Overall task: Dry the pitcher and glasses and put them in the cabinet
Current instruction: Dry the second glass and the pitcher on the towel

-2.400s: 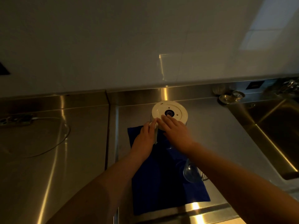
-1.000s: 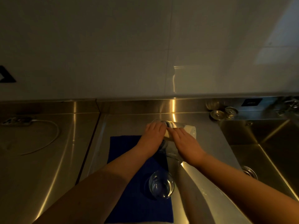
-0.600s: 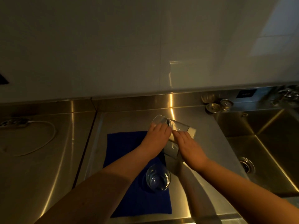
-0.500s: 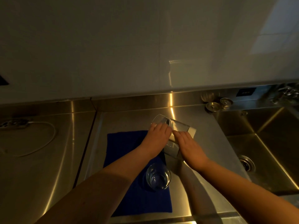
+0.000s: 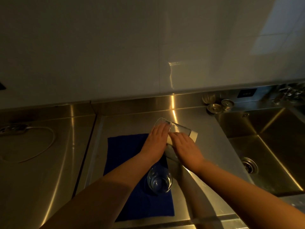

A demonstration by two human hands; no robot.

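The clear glass pitcher with a white base [image 5: 180, 131] lies tipped on its side on the stainless steel counter [image 5: 206, 142], its open spout end toward the wall and its white base pointing right toward the steel sink [image 5: 270, 146].

Head view, looking down: both hands are on the pitcher. The left hand [image 5: 156, 141] lies over the spout end with fingers fairly straight, pressing rather than wrapping. The right hand [image 5: 185, 147] lies on the body just beside it, fingers also extended, the two hands almost touching. Whether a thumb curls underneath cannot be seen. The pitcher sits just beyond and beneath the fingertips of both hands.

A dark blue drying cloth [image 5: 128, 156] lies flat under and behind the left wrist. A short clear drinking glass [image 5: 159, 180] stands on the cloth's near right part, below the left forearm, apart from the pitcher.

The pitcher is probably rigid, fragile and slick if wet, and being round it could roll on steel. A sound hold would likely be one palm round the body and the other steadying the white base. The cabinet is not in view.
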